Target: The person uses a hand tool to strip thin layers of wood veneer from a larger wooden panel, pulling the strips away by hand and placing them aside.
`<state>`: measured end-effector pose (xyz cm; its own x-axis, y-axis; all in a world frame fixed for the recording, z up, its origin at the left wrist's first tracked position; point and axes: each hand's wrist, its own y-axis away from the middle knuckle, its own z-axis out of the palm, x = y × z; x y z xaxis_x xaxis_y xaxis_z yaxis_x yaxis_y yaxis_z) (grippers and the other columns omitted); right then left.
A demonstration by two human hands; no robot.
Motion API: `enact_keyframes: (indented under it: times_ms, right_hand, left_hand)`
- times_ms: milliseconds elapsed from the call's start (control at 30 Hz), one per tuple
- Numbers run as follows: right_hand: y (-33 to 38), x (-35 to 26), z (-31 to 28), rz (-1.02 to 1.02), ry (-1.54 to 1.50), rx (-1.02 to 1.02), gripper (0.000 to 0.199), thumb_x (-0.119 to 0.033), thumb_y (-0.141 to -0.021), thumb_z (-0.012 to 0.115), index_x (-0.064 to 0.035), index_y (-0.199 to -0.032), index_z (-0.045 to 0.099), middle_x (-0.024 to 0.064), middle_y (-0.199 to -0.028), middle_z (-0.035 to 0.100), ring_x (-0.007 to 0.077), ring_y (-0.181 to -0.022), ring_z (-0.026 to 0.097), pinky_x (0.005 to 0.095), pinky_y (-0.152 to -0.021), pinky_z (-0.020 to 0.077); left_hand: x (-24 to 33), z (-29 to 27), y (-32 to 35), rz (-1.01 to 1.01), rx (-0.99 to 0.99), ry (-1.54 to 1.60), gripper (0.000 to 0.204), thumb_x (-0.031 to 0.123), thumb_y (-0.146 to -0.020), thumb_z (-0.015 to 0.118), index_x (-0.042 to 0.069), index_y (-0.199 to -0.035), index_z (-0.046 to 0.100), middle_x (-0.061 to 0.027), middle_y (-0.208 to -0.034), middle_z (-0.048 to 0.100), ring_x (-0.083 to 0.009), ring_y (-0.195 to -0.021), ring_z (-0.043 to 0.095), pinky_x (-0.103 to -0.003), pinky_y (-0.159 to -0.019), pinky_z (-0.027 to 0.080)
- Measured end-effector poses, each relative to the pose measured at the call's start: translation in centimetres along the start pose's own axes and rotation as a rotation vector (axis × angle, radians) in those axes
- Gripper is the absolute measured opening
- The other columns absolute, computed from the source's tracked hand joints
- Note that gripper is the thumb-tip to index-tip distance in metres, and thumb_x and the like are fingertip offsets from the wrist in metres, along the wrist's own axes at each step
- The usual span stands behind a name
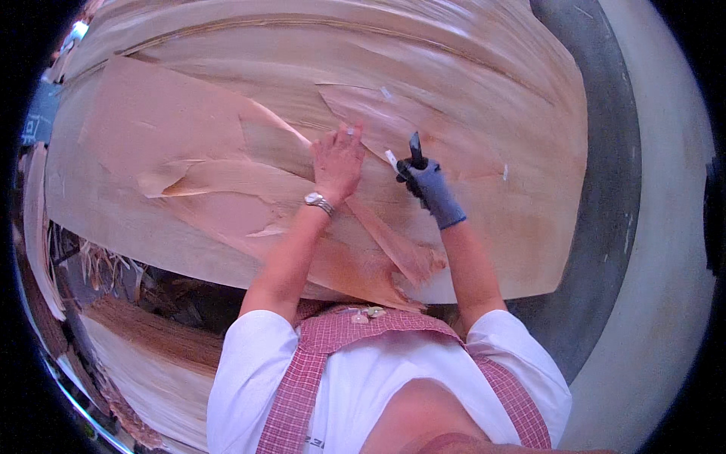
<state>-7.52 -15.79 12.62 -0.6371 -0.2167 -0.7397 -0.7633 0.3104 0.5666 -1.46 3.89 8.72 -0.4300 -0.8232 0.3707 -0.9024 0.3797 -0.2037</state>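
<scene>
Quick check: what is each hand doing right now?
Left hand: bare, open, flat on the veneer sheet.
Right hand: gloved, closed on a dark-handled tool.

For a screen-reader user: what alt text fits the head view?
A person's bare left hand presses flat on torn wood veneer sheets while the gloved right hand grips a dark knife beside it. More veneer is piled lower left.

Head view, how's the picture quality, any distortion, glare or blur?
Head view: strong fisheye bending, so the veneer sheet edges curve and the corners go black; a pinkish cast overall; bright washed-out sheen along the sheet's top; left hand and gloved right hand are fairly sharp; the lower-left pile is dim.
</scene>
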Motion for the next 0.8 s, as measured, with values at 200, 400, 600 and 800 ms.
enact_keyframes:
  times_ms: [200,400,600,800]
  right_hand:
    - [-0.6,7.1,1.7,-0.027,-0.25,0.088,0.029,-0.029,-0.088,0.07,-0.0048,-0.103,0.066,0.0072,-0.076,0.068,0.0136,-0.058,0.058,0.0288,-0.052,0.0448]
    - [-1.9,6.0,-0.6,-0.502,0.783,0.261,0.035,-0.031,-0.084,0.068,-0.0003,-0.1,0.065,0.0241,-0.089,0.068,0.0407,-0.081,0.065,0.0506,-0.071,0.0486]
    - [7.1,-2.1,1.2,-0.371,-0.065,-0.038,0.028,-0.027,-0.087,0.071,-0.0045,-0.1,0.059,0.0072,-0.074,0.064,0.0146,-0.063,0.063,0.0277,-0.051,0.0457]
    - [9.5,-3.0,13.3,-0.511,-0.181,-0.043,0.05,-0.028,-0.085,0.076,-0.0017,-0.122,0.056,0.0043,-0.086,0.063,0.0119,-0.074,0.061,0.0251,-0.062,0.0487]
  left_hand:
    - [2.5,1.7,2.5,0.506,0.043,0.059,0.048,0.019,-0.083,0.06,0.011,-0.13,0.057,-0.0044,-0.137,0.052,-0.0264,-0.126,0.046,-0.049,-0.103,0.033]
    - [3.0,2.3,3.5,0.523,0.05,0.015,0.041,0.018,-0.083,0.059,0.014,-0.124,0.061,-0.0033,-0.137,0.053,-0.0256,-0.125,0.048,-0.048,-0.103,0.034]
    - [3.1,-2.2,2.5,0.214,-0.048,0.255,0.037,0.02,-0.085,0.059,0.014,-0.121,0.058,-0.0074,-0.121,0.058,-0.0285,-0.114,0.052,-0.048,-0.095,0.039]
    - [-6.0,-6.3,5.6,-0.056,0.317,0.603,0.04,0.016,-0.087,0.055,0.011,-0.127,0.054,-0.0149,-0.127,0.055,-0.0359,-0.117,0.05,-0.048,-0.097,0.04]
